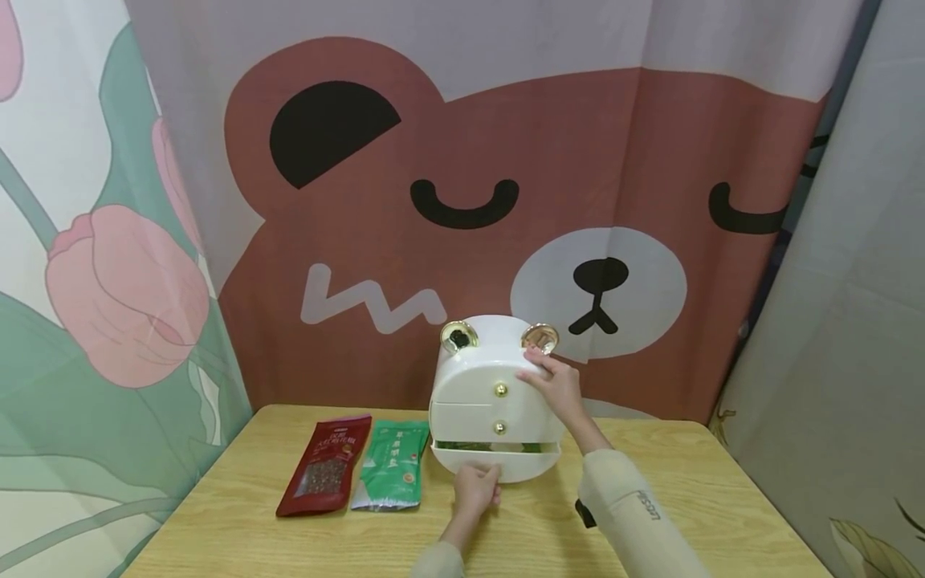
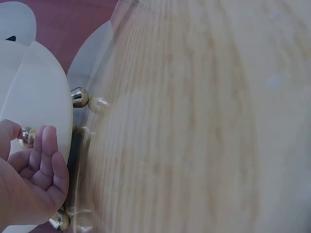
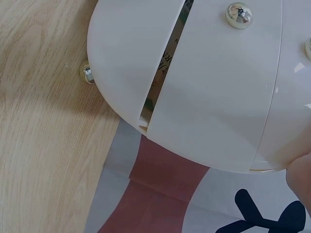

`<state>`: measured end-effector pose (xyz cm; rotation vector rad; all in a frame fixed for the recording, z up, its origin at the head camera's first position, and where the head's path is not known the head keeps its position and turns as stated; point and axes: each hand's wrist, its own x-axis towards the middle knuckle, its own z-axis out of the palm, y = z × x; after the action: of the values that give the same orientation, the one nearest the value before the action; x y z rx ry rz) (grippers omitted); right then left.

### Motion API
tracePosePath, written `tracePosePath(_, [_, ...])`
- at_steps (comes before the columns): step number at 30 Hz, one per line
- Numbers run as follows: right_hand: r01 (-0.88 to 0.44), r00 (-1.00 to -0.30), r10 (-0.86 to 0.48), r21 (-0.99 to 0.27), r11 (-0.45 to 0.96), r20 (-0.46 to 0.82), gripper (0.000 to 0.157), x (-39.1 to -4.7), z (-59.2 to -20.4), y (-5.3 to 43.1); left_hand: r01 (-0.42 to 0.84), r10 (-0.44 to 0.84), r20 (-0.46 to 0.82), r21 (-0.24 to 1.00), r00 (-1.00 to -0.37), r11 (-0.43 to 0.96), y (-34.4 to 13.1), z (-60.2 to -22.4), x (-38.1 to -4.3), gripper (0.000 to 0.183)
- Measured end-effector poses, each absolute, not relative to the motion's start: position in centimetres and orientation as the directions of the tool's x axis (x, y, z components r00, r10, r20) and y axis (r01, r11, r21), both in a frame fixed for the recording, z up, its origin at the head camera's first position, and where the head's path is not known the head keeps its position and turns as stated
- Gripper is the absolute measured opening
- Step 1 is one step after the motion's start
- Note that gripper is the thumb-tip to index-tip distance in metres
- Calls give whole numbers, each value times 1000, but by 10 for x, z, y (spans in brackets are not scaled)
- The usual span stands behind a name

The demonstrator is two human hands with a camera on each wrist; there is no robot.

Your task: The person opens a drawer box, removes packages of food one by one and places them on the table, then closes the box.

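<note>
A white drawer box with gold ears and ball knobs stands on the table. Its bottom drawer sticks out slightly, and something green and brown with printed letters shows through the gap. My left hand is at the front of this drawer. In the left wrist view, the thumb and fingers pinch its gold knob. My right hand rests on the upper right of the box beside the gold ear, thumb on the front face. Only a sliver of that hand shows in the right wrist view.
To the left of the box lie a dark red packet and a green packet on the wooden table. A curtain with a bear print hangs right behind the table, and other curtains hang at both sides.
</note>
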<state>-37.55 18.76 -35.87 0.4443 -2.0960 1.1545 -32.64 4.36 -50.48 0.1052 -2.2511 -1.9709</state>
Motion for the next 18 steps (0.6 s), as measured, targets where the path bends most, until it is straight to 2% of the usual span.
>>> tracePosePath(18, [-583,-705,40,-611,536,708,36,-374,-358,187,78,-183,107,984,-977,157,43,-507,-313,24])
